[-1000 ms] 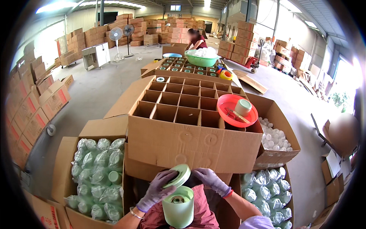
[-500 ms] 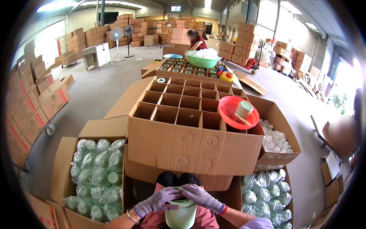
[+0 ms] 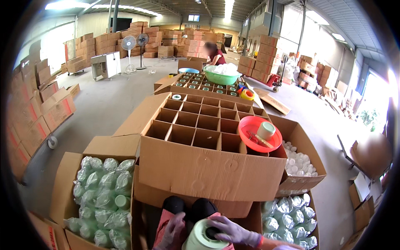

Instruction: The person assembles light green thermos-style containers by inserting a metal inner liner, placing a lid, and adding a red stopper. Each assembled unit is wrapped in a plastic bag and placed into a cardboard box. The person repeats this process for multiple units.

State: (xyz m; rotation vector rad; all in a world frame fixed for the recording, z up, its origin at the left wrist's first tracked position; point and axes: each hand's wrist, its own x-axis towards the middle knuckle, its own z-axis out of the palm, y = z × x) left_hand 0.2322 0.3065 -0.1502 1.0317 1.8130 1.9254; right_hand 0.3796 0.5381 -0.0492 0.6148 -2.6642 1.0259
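A pale green, round-bodied canister [image 3: 200, 237] stands between my knees, tilted a little, with a wide ring-shaped top and a dark round centre. My right hand [image 3: 233, 231], in a lilac knit glove, grips the top's right side, its fingertips curled at the dark centre. What the fingertips touch there is partly hidden. To the left of the canister, my left hand [image 3: 173, 230] is raised off it, gloved alike, palm turned inward and fingers loosely stretched, holding nothing.
Ahead stands a divided carton [image 3: 208, 166] with one white-topped item in a far cell. On its right corner rests a red bowl [image 3: 246, 144] with a green cup and a tool. Film-wrapped green containers [image 3: 106, 196] fill boxes on both sides. White caps [image 3: 298, 162] lie in another box.
My left hand has come off the canister's top and moved left. The right hand has shifted right, uncovering the dark centre of the top. The canister sits slightly lower and tilts more.
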